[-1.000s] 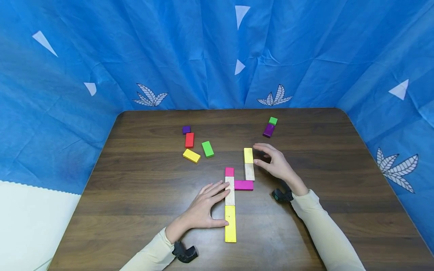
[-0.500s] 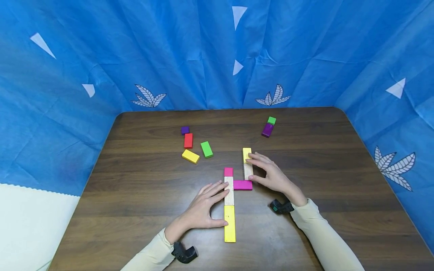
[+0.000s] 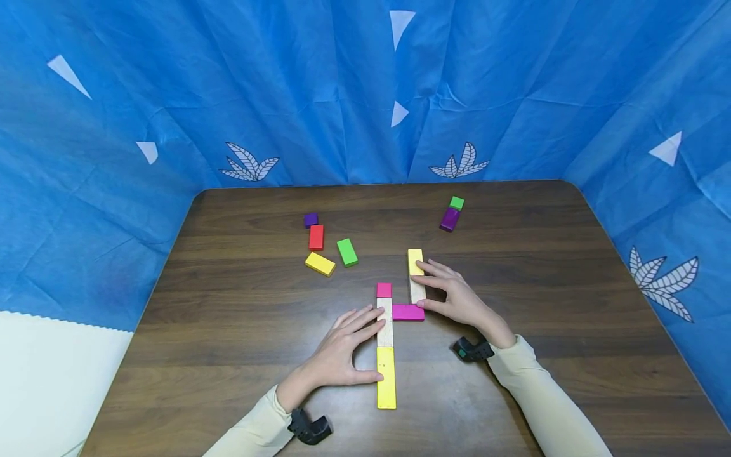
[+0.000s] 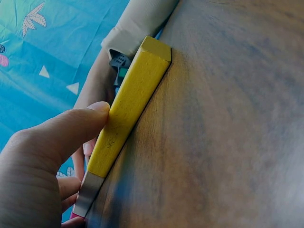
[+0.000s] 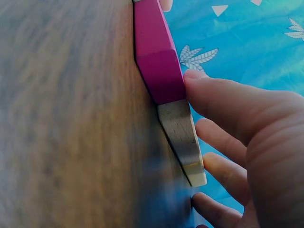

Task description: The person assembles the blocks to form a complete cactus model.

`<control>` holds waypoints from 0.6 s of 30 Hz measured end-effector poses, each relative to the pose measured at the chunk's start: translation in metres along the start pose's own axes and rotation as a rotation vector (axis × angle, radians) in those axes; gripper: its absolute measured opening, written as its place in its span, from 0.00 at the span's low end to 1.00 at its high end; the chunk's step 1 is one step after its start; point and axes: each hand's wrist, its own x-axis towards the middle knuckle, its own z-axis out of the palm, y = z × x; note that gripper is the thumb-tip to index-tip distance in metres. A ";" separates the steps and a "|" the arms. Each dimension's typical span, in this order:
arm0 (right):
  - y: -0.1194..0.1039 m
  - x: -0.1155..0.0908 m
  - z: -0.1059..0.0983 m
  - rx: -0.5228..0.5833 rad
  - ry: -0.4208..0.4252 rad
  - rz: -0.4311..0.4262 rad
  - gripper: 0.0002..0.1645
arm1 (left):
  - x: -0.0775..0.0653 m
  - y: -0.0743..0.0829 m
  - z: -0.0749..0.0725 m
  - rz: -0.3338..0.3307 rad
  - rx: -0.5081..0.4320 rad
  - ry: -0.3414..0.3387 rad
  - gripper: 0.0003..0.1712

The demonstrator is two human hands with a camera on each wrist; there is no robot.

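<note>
In the head view, a column of a long yellow block (image 3: pixel 386 390), a white block (image 3: pixel 388 335) and a small pink block (image 3: pixel 384 290) lies end to end. My left hand (image 3: pixel 337 355) is spread along its left side, thumb on the yellow block and fingertips on the white one. A magenta block (image 3: pixel 404 312) juts right from the column. From its far side runs a second white block (image 3: pixel 415 292), then a shorter yellow block (image 3: pixel 414 255). My right hand (image 3: pixel 459 301) touches this row with extended fingers; its thumb meets the magenta block (image 5: pixel 161 71) in the right wrist view.
Loose purple (image 3: pixel 311 220), red (image 3: pixel 316 237), yellow (image 3: pixel 320 264) and green (image 3: pixel 347 252) blocks lie at the back left. Farther right are a dark purple block (image 3: pixel 449 219) and a small green block (image 3: pixel 456 203). Blue curtains (image 3: pixel 365 95) surround the wooden table (image 3: pixel 240 317).
My right hand has moved left and toward me, from beside the short yellow block onto the row, its thumb now by the magenta corner. My left hand has stayed in place.
</note>
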 end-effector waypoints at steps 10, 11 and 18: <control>0.002 0.000 0.002 0.006 -0.002 -0.005 0.33 | 0.001 0.001 -0.002 -0.011 -0.069 0.087 0.47; 0.002 0.000 0.002 0.007 -0.002 -0.008 0.33 | 0.002 0.002 -0.003 -0.021 -0.089 0.119 0.46; 0.003 0.000 0.002 0.009 0.009 -0.026 0.33 | 0.025 -0.022 -0.032 -0.121 -0.117 0.433 0.37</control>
